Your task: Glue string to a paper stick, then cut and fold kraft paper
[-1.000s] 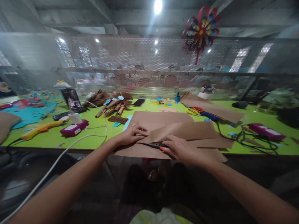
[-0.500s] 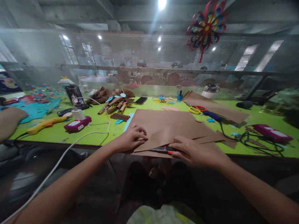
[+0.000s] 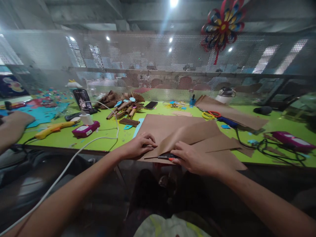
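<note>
My left hand [image 3: 140,145], with a ring on one finger, presses curled fingers onto the near left part of a large brown paper sheet [image 3: 160,126]. My right hand [image 3: 191,156] grips a slim black utility knife with a red-orange part [image 3: 166,156], pointing left along the sheet's near edge. Its far end lies under the paper and part of its body is hidden by my fingers. Above it, a flap of the sheet bulges up and folds back to the right. More brown pieces [image 3: 219,143] lie beneath, overhanging the table's front edge.
On the green table [image 3: 112,133] are a yellow glue gun [image 3: 55,129], purple power strips [image 3: 86,129], rolled brown paper bits [image 3: 125,107], phones [image 3: 151,105], scissors [image 3: 208,115] and tangled black cable [image 3: 271,149]. A white cable [image 3: 81,147] crosses left. Another person's arm [image 3: 16,128] reaches in.
My right hand has slid left with the knife, closer to my left hand. The paper flap now rises higher and folds back. The view has shifted slightly.
</note>
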